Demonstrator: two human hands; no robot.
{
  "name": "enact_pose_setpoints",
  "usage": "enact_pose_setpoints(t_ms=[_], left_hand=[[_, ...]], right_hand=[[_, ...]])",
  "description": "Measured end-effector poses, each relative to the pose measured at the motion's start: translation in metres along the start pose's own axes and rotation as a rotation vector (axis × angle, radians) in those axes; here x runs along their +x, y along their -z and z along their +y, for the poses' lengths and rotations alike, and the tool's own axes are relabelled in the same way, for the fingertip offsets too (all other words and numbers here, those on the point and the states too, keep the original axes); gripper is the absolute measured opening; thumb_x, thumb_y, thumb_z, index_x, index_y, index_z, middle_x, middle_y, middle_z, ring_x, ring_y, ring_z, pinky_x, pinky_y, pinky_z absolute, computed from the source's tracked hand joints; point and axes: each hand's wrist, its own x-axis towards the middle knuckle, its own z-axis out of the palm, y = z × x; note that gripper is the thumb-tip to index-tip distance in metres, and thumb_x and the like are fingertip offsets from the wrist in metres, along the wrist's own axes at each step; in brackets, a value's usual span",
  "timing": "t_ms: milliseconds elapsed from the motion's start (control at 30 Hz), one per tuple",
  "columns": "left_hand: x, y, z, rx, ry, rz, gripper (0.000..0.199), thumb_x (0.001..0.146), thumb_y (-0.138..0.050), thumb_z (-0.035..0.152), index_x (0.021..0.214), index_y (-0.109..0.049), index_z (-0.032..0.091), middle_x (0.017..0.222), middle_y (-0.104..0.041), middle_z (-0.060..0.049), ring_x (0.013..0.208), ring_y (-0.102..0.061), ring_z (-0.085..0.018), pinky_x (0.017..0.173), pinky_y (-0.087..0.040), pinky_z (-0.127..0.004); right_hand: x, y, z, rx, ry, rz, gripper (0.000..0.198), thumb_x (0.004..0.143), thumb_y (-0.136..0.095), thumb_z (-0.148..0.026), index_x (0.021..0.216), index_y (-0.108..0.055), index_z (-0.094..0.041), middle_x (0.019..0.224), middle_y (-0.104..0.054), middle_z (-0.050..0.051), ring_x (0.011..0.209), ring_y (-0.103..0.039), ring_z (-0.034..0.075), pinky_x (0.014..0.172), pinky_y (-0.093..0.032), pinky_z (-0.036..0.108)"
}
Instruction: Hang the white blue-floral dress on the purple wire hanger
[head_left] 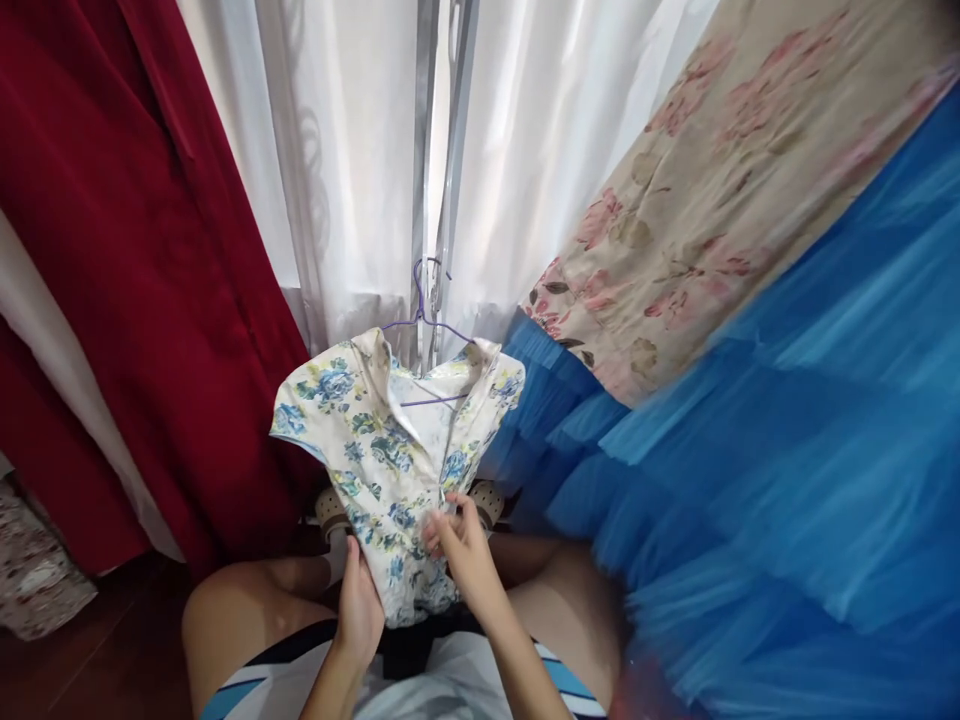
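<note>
Two bare knees rise at the bottom of the frame, and between them two hands work on one small floral shirt (390, 460). One left hand (358, 600) lies along the shirt's lower left edge, palm turned inward, fingers closed on the cloth. One right hand (459, 545) reaches in from the right, fingertips pinched narrowly on the front placket near the hem. That shirt hangs on one purple hanger (425, 320), hooked to a metal pole (439, 180) in front of a white curtain (345, 150). One red curtain (127, 250) hangs on the left; blue tulle (787, 450) and one rose-printed cloth (720, 190) fill the right.
</note>
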Motion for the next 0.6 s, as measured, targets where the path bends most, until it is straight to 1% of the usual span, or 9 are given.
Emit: enact_pose_setpoints(t_ms=[33, 67, 133, 167, 233, 300, 367, 467, 600], left_hand=[[-0.003, 0.010, 0.000, 0.020, -0.012, 0.030, 0.073, 0.068, -0.065, 0.078, 0.119, -0.068, 0.026, 0.122, -0.068, -0.014, 0.122, -0.059, -0.035, 0.101, -0.050, -0.046], [-0.005, 0.017, 0.001, 0.061, -0.032, 0.061, 0.073, 0.063, -0.074, 0.072, 0.118, -0.068, 0.025, 0.122, -0.069, -0.014, 0.122, -0.059, -0.036, 0.101, -0.050, -0.046], [-0.006, 0.025, 0.002, 0.168, -0.073, 0.122, 0.070, 0.057, -0.087, 0.053, 0.116, -0.069, 0.020, 0.120, -0.070, -0.014, 0.120, -0.061, -0.037, 0.102, -0.049, -0.045], [-0.005, 0.026, 0.002, 0.205, -0.088, 0.148, 0.067, 0.056, -0.089, 0.047, 0.113, -0.070, 0.017, 0.118, -0.071, -0.015, 0.119, -0.061, -0.038, 0.101, -0.049, -0.045], [-0.001, 0.024, 0.002, 0.219, -0.113, 0.199, 0.061, 0.055, -0.089, 0.044, 0.105, -0.072, 0.014, 0.111, -0.073, -0.017, 0.116, -0.063, -0.039, 0.100, -0.050, -0.046], [0.002, 0.021, 0.001, 0.203, -0.121, 0.215, 0.058, 0.055, -0.088, 0.045, 0.101, -0.073, 0.014, 0.108, -0.074, -0.017, 0.113, -0.064, -0.039, 0.100, -0.050, -0.046], [0.005, 0.020, -0.001, 0.192, -0.121, 0.204, 0.059, 0.055, -0.089, 0.045, 0.103, -0.073, 0.015, 0.109, -0.074, -0.016, 0.114, -0.064, -0.038, 0.102, -0.049, -0.046], [0.006, 0.019, -0.005, 0.181, -0.100, 0.170, 0.061, 0.054, -0.089, 0.044, 0.106, -0.072, 0.017, 0.112, -0.073, -0.014, 0.117, -0.063, -0.037, 0.104, -0.047, -0.047], [0.008, 0.019, -0.008, 0.150, -0.058, 0.101, 0.063, 0.058, -0.087, 0.044, 0.113, -0.069, 0.016, 0.116, -0.071, -0.015, 0.122, -0.059, -0.036, 0.105, -0.046, -0.044]], right_hand=[[0.007, -0.003, 0.000, -0.053, 0.017, 0.002, 0.040, 0.088, -0.060, -0.054, 0.108, -0.046, -0.023, 0.061, -0.059, -0.004, 0.054, -0.054, 0.017, 0.054, -0.041, 0.028], [0.014, -0.006, -0.001, -0.126, 0.040, -0.014, 0.033, 0.090, -0.057, -0.052, 0.101, -0.049, -0.022, 0.057, -0.056, -0.005, 0.052, -0.052, 0.017, 0.053, -0.039, 0.028], [0.024, -0.010, -0.007, -0.294, 0.101, -0.075, 0.026, 0.094, -0.051, -0.045, 0.082, -0.051, -0.021, 0.054, -0.052, -0.004, 0.051, -0.049, 0.016, 0.055, -0.038, 0.028], [0.027, -0.011, -0.010, -0.358, 0.131, -0.105, 0.028, 0.094, -0.049, -0.041, 0.074, -0.049, -0.021, 0.053, -0.052, -0.003, 0.052, -0.049, 0.015, 0.056, -0.037, 0.028], [0.030, -0.009, -0.016, -0.398, 0.158, -0.153, 0.030, 0.094, -0.047, -0.036, 0.067, -0.047, -0.021, 0.054, -0.051, -0.003, 0.053, -0.048, 0.014, 0.057, -0.037, 0.027], [0.031, -0.006, -0.018, -0.363, 0.141, -0.170, 0.029, 0.093, -0.049, -0.038, 0.069, -0.049, -0.021, 0.055, -0.051, -0.003, 0.053, -0.048, 0.014, 0.057, -0.038, 0.027], [0.032, -0.002, -0.016, -0.324, 0.121, -0.138, 0.028, 0.090, -0.055, -0.044, 0.077, -0.053, -0.020, 0.057, -0.053, -0.003, 0.054, -0.049, 0.015, 0.055, -0.038, 0.027], [0.032, 0.001, -0.011, -0.298, 0.128, -0.084, 0.031, 0.087, -0.061, -0.051, 0.087, -0.054, -0.020, 0.061, -0.054, -0.003, 0.055, -0.049, 0.015, 0.053, -0.037, 0.026], [0.029, 0.000, -0.015, -0.245, 0.114, -0.196, 0.032, 0.093, -0.053, -0.050, 0.080, -0.051, -0.021, 0.057, -0.051, -0.004, 0.053, -0.045, 0.014, 0.054, -0.035, 0.026]])
